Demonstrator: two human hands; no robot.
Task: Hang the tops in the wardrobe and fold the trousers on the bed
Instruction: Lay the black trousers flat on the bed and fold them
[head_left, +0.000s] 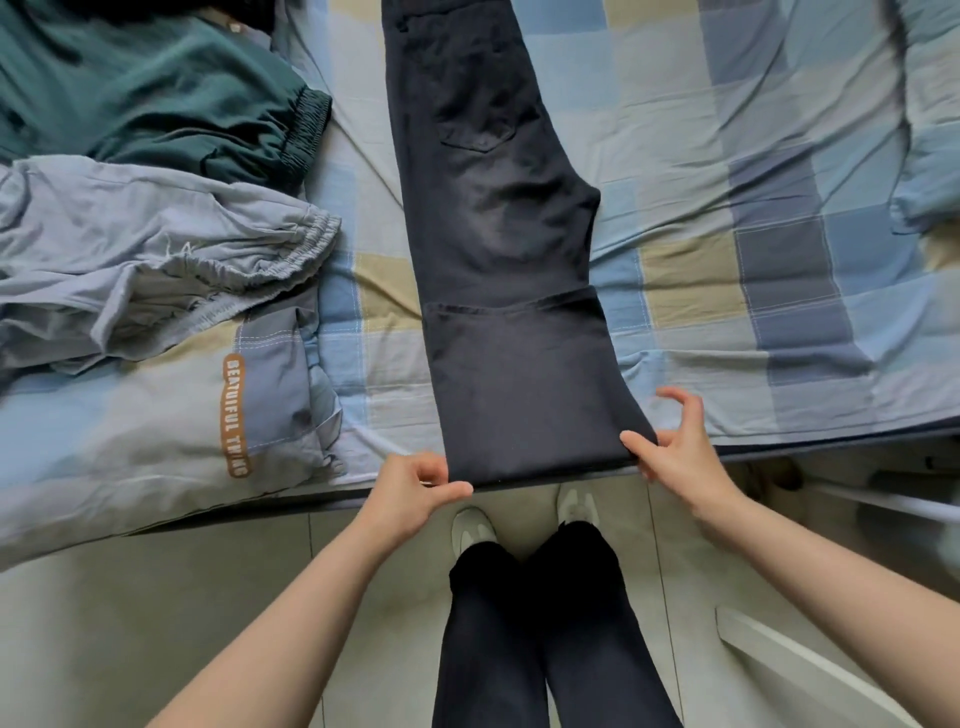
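Dark navy trousers lie lengthwise on the bed, legs stacked, waistband at the far end. The lower leg part is folded up over itself, so a fold edge runs along the bed's near edge. My left hand pinches the left corner of that fold. My right hand grips the right corner with thumb and fingers. At the left lie light grey-blue trousers with an elastic waist and, behind them, dark green trousers, both crumpled.
The bed has a blue, beige and grey checked sheet with open room at the right. A quilt corner with orange lettering lies at the front left. My legs and white shoes stand on the tiled floor.
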